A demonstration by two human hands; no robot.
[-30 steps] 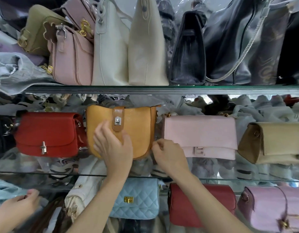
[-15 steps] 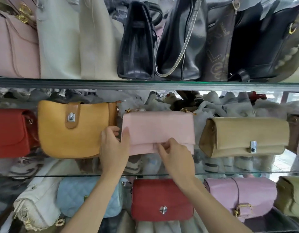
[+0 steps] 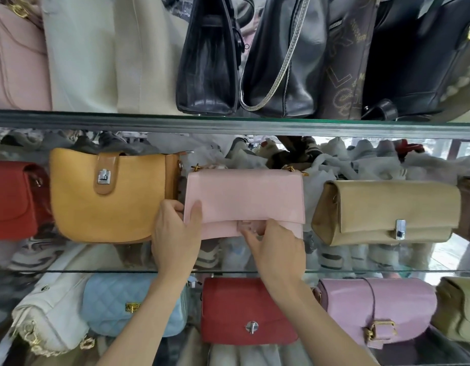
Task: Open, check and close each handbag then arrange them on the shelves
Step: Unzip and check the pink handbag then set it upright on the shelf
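The pink bag point(image 3: 244, 202) stands on the middle glass shelf point(image 3: 360, 271), between the mustard bag point(image 3: 109, 196) and the tan bag point(image 3: 387, 212). My left hand point(image 3: 173, 228) grips its left end, thumb laid on the front flap, fingers curled round the side. My right hand point(image 3: 276, 247) pinches at the clasp point(image 3: 251, 227) in the middle of the flap's lower edge; the fingertips cover part of it, so I cannot tell what kind of catch it is.

I judge that I am at the opening step for this bag. To do it well I should keep the left hand firm, so the bag does not slide back on the glass or knock the mustard bag just beside it. The right hand should work the clasp gently instead of tugging the flap, then lift the flap up and away far enough to see inside. The tan bag is near on the right, so the flap should rise straight and not swing sideways.

As to writing: a dark brown bag point(image 3: 345, 62) on the top shelf carries gold lettering, with large letters running up it, perhaps an L and a C, but I cannot read a full word or brand. No other label is legible.
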